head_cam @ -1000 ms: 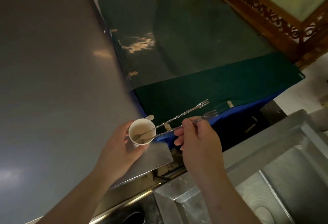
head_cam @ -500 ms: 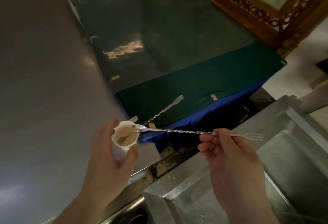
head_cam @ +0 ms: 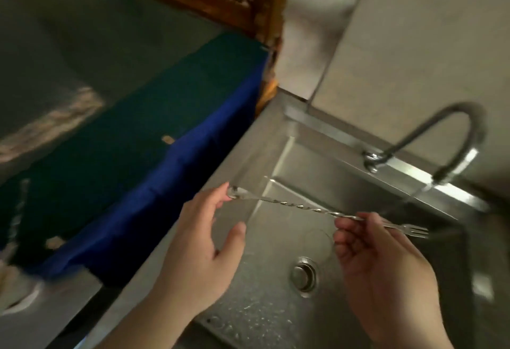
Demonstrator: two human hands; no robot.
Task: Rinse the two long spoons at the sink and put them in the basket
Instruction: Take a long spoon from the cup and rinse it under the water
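A: Where do we have the long spoon (head_cam: pixel 317 207)?

B: Over the sink (head_cam: pixel 345 183), spanning its left side, level and clear of the basin. Our right hand (head_cam: pixel 386 265) has its fingers (head_cam: pixel 347 225) curled shut on the twisted stem near the fork end; our left hand (head_cam: pixel 198 243) is mostly open, fingertips just pinching the bowl end.

A: How will it handle?

B: Light, stiff, thin, and likely slippery once wet, so we'd grip the twisted stem, not the smooth bowl. The tap (head_cam: pixel 455 138) looks dry, though blur makes that uncertain. We see only one spoon clearly, and no basket.
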